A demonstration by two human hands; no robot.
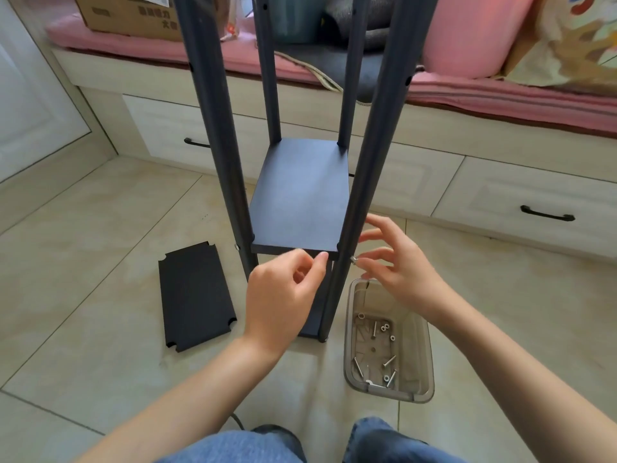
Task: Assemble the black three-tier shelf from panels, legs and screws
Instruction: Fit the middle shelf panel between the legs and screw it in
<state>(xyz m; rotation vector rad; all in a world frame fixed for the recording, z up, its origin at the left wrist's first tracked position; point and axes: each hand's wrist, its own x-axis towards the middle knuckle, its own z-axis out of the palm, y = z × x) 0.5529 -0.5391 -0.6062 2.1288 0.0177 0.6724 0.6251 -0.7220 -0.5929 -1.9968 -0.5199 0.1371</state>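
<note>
The black shelf frame stands on the floor on four dark legs; the front right leg (359, 182) and front left leg (220, 138) rise past the camera. A black panel (300, 195) sits between the legs, and a lower panel (315, 315) shows beneath it. A silver screw (353, 260) sticks out of the front right leg just under the panel. My right hand (397, 269) has its fingers spread, with a fingertip touching that screw. My left hand (283, 295) hangs loosely curled, its thumb tip at the panel's front edge. A loose black panel (195, 295) lies flat at the left.
A clear plastic box (424, 355) with several screws and washers stands on the tiles beside the front right leg. Behind the frame runs a white drawer unit (494, 192) topped with pink cushions and a cardboard box (130, 15). My knees in jeans (384, 439) are at the bottom.
</note>
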